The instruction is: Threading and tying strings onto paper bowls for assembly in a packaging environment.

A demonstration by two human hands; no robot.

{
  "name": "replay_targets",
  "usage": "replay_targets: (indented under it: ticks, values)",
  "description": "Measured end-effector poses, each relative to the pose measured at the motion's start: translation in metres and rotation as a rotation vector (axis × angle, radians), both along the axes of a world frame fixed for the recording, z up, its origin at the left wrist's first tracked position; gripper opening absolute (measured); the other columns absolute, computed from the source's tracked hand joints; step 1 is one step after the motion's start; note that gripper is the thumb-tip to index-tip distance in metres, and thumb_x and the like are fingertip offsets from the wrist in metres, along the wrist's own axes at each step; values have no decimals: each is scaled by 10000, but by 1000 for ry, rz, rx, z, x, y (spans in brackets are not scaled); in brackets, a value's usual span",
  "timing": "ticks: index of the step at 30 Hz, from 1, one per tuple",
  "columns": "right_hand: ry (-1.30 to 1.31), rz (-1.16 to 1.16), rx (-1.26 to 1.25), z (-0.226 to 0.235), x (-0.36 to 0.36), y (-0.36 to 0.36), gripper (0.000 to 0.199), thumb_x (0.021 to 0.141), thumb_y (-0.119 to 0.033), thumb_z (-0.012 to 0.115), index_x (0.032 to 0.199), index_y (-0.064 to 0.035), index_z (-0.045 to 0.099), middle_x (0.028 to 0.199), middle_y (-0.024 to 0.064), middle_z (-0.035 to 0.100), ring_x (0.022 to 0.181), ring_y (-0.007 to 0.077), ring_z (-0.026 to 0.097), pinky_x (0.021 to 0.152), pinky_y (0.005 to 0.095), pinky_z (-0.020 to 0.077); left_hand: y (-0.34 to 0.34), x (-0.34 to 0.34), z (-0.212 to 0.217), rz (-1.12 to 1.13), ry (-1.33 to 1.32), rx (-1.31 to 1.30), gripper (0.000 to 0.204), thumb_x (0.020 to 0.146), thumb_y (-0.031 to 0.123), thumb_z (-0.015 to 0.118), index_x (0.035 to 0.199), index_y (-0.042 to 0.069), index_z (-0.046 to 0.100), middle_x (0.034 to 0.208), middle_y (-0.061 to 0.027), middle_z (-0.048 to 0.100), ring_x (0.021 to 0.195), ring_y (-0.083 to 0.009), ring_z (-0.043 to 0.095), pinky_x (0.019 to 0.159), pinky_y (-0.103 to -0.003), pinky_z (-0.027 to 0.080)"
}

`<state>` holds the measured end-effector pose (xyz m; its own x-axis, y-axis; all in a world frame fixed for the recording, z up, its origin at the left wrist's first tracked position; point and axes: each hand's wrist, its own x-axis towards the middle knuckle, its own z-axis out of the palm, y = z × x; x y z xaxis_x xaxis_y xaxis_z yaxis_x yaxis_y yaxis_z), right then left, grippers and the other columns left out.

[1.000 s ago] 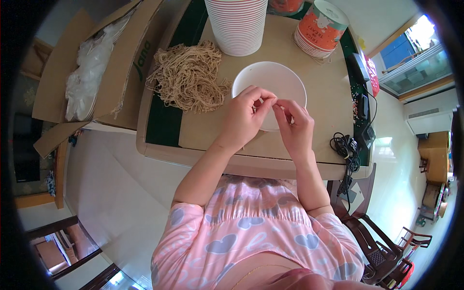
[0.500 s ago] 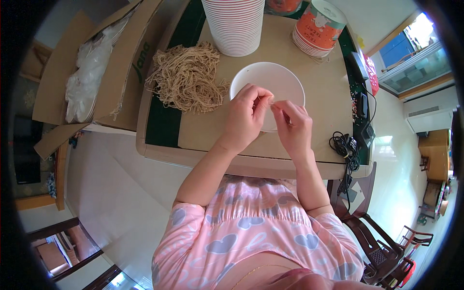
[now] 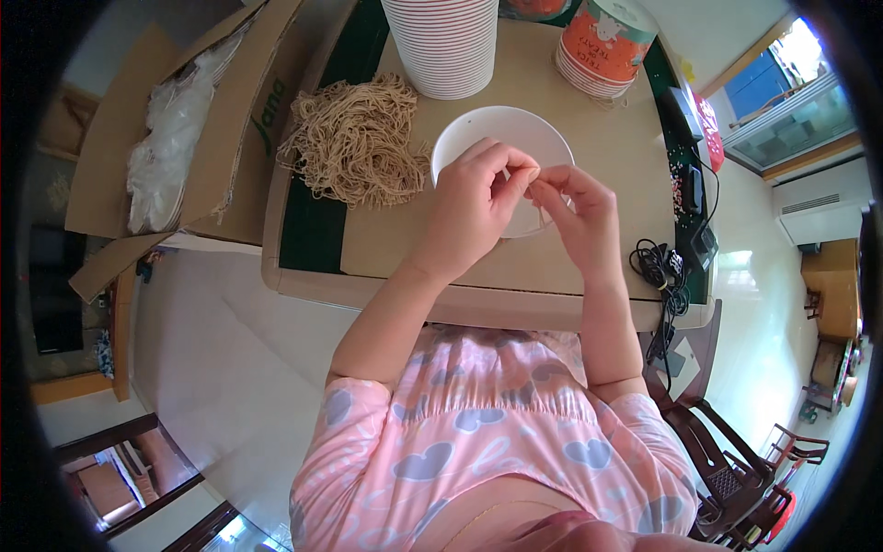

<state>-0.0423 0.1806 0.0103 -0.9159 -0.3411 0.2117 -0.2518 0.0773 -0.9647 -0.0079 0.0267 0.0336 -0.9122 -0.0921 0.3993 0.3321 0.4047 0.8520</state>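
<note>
left hand point(image 3: 474, 207) + right hand point(image 3: 575, 207): fingers pinched shut on thin tan string point(image 3: 541, 213) | over round white paper bowl point(image 3: 478, 133) | advice: keep string taut, hands centred above bowl

Both hands meet at frame centre over a white bowl point(image 3: 487, 133) on the tan worktop point(image 3: 405, 248). Left hand point(image 3: 474, 207) and right hand point(image 3: 575, 207) have fingertips pinched together on a thin pale strand point(image 3: 539, 213) hanging between them. Tangled pile of tan string point(image 3: 359, 147) lies left of the bowl. Stack of white bowls point(image 3: 441, 41) top centre, round printed container point(image 3: 607, 41) upper right, open cardboard box point(image 3: 198, 138) with clear plastic upper left.
</note>
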Motion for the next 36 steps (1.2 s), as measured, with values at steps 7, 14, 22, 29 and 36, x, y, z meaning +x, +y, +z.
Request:
replay_targets:
  ticks: [7, 14, 22, 29, 36]
  values:
    - [-88, 138, -157, 10, -4, 8, 101, 852, -2, 647, 949, 23, 639, 842, 23, 663, 786, 89, 623, 743, 229, 488, 5, 0, 19, -69, 5, -37, 61, 837, 34, 657, 869, 4, 614, 808, -89, 603, 618, -192, 598, 573, -297, 481]
    - [178, 48, -52, -6, -6, 16, 77, 813, 2, 676, 883, 3, 644, 829, 31, 644, 800, 104, 585, 714, 261, 474, -8, 11, 29, -103, -171, -340, 151, 842, 155, 668, 830, 12, 621, 741, -92, 595, 604, -191, 586, 561, -309, 459]
    - [270, 51, 5, -9, 10, 28, 106, 767, -5, 719, 857, -21, 666, 847, 48, 602, 791, 157, 569, 705, 275, 467, -3, 13, 38, -248, -382, 10, 157, 876, 118, 628, 771, 5, 597, 631, -1, 529, 569, -46, 448, 520, -240, 376]
    - [268, -4, 71, -20, 11, 33, 123, 758, -15, 727, 865, -54, 679, 870, 51, 593, 832, 186, 570, 706, 295, 469, 8, 22, 76, -362, -299, 297, 127, 900, 106, 617, 806, 20, 621, 724, 36, 567, 667, -26, 459, 591, -185, 329]
    - [339, -29, 98, -26, 12, 27, 158, 737, -4, 723, 869, -76, 676, 859, 58, 580, 848, 240, 564, 733, 347, 462, 14, 29, 89, -384, -232, 255, 90, 885, 63, 622, 827, -5, 609, 774, -3, 587, 725, -55, 525, 667, -192, 405]
